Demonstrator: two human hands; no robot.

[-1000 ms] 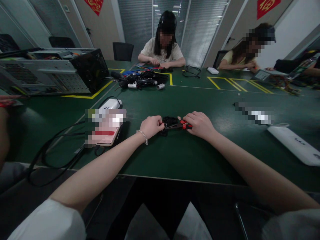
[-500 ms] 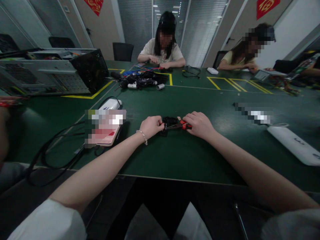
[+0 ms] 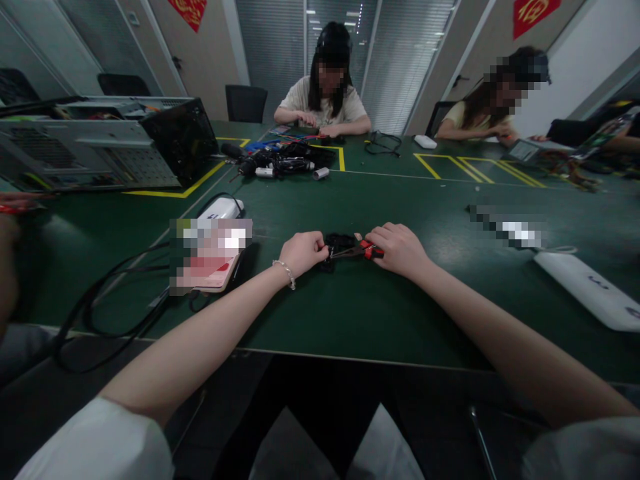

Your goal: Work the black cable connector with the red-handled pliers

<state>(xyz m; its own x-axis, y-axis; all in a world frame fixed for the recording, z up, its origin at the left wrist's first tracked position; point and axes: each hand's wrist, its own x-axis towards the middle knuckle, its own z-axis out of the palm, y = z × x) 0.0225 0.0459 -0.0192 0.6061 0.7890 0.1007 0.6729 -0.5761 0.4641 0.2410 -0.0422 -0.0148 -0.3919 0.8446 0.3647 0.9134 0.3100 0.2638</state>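
My right hand [image 3: 397,250] is closed round the red-and-black handles of a pair of pliers [image 3: 371,249], whose jaws point left. Pinched between the fingertips of my left hand [image 3: 304,253] is the edge of a small black part [image 3: 341,240], which lies on the green table between my hands. The plier jaws reach to this part close by my left fingertips. It looks like a dark bundle or housing; its exact kind is too small and dark to make out. A bracelet [image 3: 285,272] circles my left wrist.
Left of my forearm lie a phone [image 3: 216,272], a white power bank [image 3: 223,210] and black cables [image 3: 90,310]. Another white power bank [image 3: 585,283] is at right. Farther off are an open computer case [image 3: 100,147], a pile of dark cables and tools [image 3: 280,160], and people seated around the table.
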